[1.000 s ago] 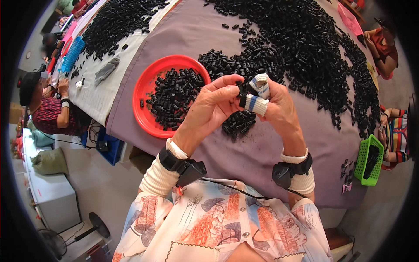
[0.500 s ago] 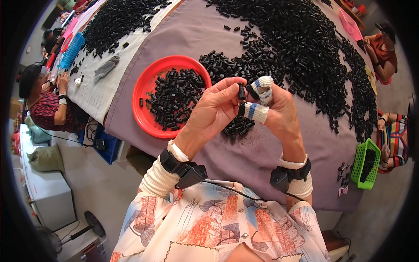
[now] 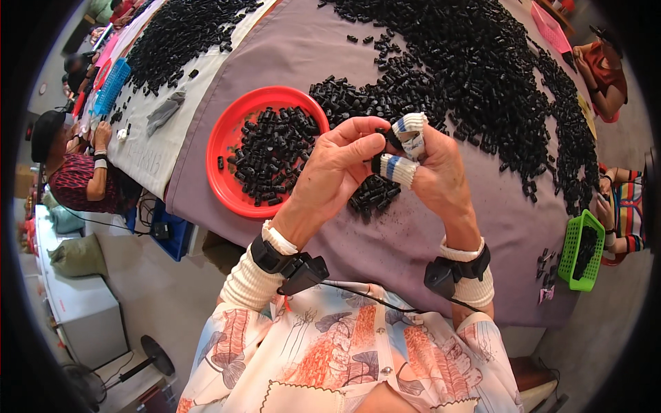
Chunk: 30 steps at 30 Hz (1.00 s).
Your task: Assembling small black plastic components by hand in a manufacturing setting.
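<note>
Grip: left hand and right hand meet fingertip to fingertip, pinched shut on a small black part — held up close to the eyes, probably for fine fitting.
Finger wraps: blue-striped white tape on the right fingers, likely padding.
Red bowl: on the desk, left of the hands — holds black pieces.
Green basket: desk's right edge.

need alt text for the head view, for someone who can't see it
Two hands, left hand and right hand with cloth-wrapped fingertips, pinch a small black part between them above a purple-covered table. A red bowl of black parts sits to the left, with large loose piles beyond.
</note>
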Available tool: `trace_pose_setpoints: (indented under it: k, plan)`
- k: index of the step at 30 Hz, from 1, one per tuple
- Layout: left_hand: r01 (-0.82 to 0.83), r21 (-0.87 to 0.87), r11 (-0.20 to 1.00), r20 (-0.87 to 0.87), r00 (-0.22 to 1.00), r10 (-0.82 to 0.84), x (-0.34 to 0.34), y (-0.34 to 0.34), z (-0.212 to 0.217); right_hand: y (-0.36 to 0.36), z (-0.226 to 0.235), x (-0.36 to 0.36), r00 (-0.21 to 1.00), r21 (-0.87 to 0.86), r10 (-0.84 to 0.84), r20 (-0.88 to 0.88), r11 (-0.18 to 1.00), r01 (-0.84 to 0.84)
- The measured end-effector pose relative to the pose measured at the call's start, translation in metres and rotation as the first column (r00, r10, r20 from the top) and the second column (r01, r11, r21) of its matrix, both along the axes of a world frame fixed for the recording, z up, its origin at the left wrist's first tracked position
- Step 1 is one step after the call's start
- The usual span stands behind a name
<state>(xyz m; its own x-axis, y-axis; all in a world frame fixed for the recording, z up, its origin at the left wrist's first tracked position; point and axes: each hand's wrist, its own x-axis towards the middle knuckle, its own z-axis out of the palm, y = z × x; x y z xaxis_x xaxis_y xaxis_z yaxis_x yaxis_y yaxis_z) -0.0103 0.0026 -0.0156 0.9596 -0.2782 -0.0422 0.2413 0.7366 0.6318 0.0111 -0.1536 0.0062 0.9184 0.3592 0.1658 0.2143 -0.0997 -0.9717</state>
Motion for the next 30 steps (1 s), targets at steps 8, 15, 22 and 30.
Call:
trace_pose_setpoints:
  k: [8, 15, 22, 30]
  plan:
    - [-0.004, -0.017, 1.000, -0.047, 0.999, 0.004, 0.001, 0.001, -0.005, -0.002, -0.003, 0.004, 1.000, 0.023, -0.008, -0.018, 1.000, 0.008]
    - [0.019, -0.077, 0.997, -0.040, 0.999, -0.022, 0.002, 0.002, -0.012, -0.003, -0.005, 0.003, 0.998, 0.070, 0.001, -0.056, 0.998, 0.003]
    - [0.028, -0.050, 0.998, -0.004, 1.000, -0.028, 0.000, 0.001, -0.004, -0.004, -0.004, 0.003, 1.000, 0.037, 0.002, 0.011, 0.999, -0.002]
    - [-0.011, -0.168, 0.986, -0.115, 0.993, -0.009, 0.000, 0.000, -0.006, -0.008, -0.006, 0.011, 0.998, -0.147, 0.062, -0.009, 0.987, -0.062]
